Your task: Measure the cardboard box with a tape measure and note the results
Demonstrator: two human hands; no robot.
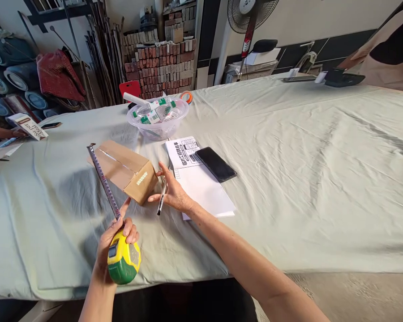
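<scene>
My left hand (pixel 112 237) is wrapped round a yellow and green tape measure (pixel 125 259). Its metal blade (pixel 104 181) is pulled out and runs up along the left side of a brown cardboard box (pixel 127 167). The box lies on the table with a strip of clear tape on top. At the box's right end, my right hand (pixel 173 192) has its thumb and index finger spread, close to or touching the cardboard. A pen (pixel 161 197) is tucked in that hand, pointing down. Right of it lie white papers (pixel 201 192) with a black phone (pixel 216 163) on their edge.
A clear plastic basin (pixel 159 129) holds several bottles, with a roll of orange tape (pixel 186 97) behind it. A pale cloth covers the table (pixel 289 188). At the far left another person's hand (pixel 18 133) is beside a white box (pixel 28 125); someone else is at the far right.
</scene>
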